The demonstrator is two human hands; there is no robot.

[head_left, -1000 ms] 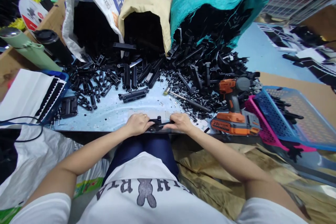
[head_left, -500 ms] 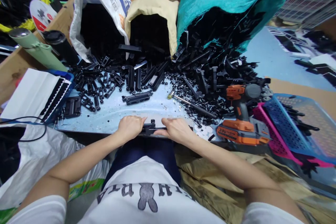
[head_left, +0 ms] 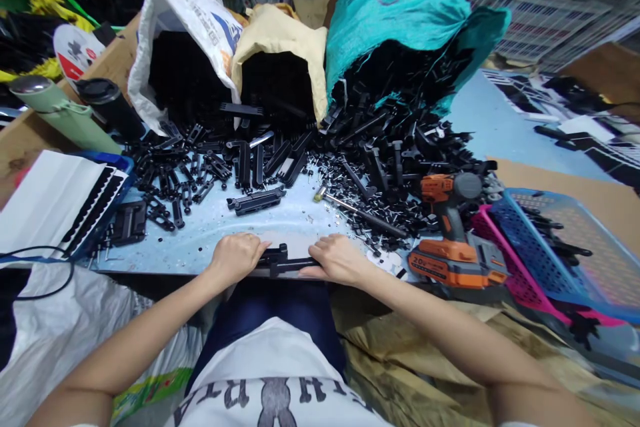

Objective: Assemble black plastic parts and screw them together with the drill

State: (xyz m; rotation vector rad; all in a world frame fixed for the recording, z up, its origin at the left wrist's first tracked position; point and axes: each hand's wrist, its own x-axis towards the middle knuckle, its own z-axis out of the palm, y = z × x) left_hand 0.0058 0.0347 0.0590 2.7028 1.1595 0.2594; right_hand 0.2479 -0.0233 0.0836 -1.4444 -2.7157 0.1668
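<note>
A long black plastic part (head_left: 283, 260) lies along the near edge of the light blue table (head_left: 225, 227). My left hand (head_left: 235, 257) grips its left end and my right hand (head_left: 336, 259) grips its right end, fingers curled over it. Just beyond it lies a similar black part (head_left: 256, 200) on its own. A hammer (head_left: 357, 211) with a dark handle rests to the right of that. Loose black parts (head_left: 380, 153) are heaped behind, spilling from a teal sack (head_left: 400, 7).
An orange cordless drill (head_left: 450, 240) stands right of my right hand, beside pink and blue baskets (head_left: 555, 240). A white sack (head_left: 175, 20) and a tan sack (head_left: 285, 33) of black parts stand at the back. A green bottle (head_left: 60, 113) and white sheets (head_left: 50, 193) are at the left.
Both hands stay on the black part at the table edge; they shifted slightly left along the edge, and my head tilted so the view moved.
</note>
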